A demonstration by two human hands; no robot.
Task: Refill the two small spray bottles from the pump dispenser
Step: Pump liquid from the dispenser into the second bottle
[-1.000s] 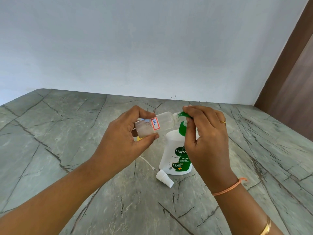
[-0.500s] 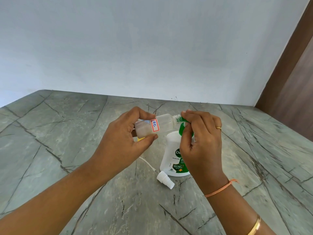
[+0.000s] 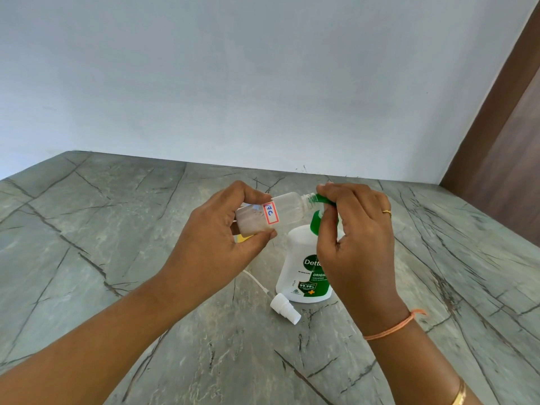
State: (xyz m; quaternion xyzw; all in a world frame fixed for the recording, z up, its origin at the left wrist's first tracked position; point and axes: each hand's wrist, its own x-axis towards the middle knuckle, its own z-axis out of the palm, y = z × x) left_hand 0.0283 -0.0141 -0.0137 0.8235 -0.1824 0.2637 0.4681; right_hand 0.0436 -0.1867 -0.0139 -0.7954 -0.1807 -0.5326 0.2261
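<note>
Left hand (image 3: 216, 249) grips the small spray bottle (image 3: 287, 207), thumb on top and fingers curled under its base end. The bottle is in the air, above and just left of the pump dispenser (image 3: 298, 258). Its cap is off.

Bottle long axis runs left-right, nearly horizontal. The open neck points right and sits slightly higher than the base. The neck mouth is right at the tip of the green pump head (image 3: 323, 199); can't tell if they touch. The red-bordered label (image 3: 271, 213) with blue writing faces the camera, turned sideways. There is cloudy content at the base end and the neck half is clear.

Right hand (image 3: 359, 238) is curled over the pump head, fingertips on top and thumb down beside the green collar (image 3: 317, 223). Can't tell how far it's pressed.

The dispenser is a white Dettol bottle standing upright on the grey veined countertop (image 3: 117, 229), its spout pointing left toward the bottle neck.

A white spray cap (image 3: 285, 308) lies on its side on the counter, just in front-left of the dispenser base. Its thin dip tube (image 3: 257, 280) trails up-left and goes under the left wrist.

A bit of yellow (image 3: 241, 238) shows behind the left-hand fingers; can't tell what it is.

The right hand has a ring (image 3: 386, 212), the wrist an orange thread (image 3: 391, 328).
</note>
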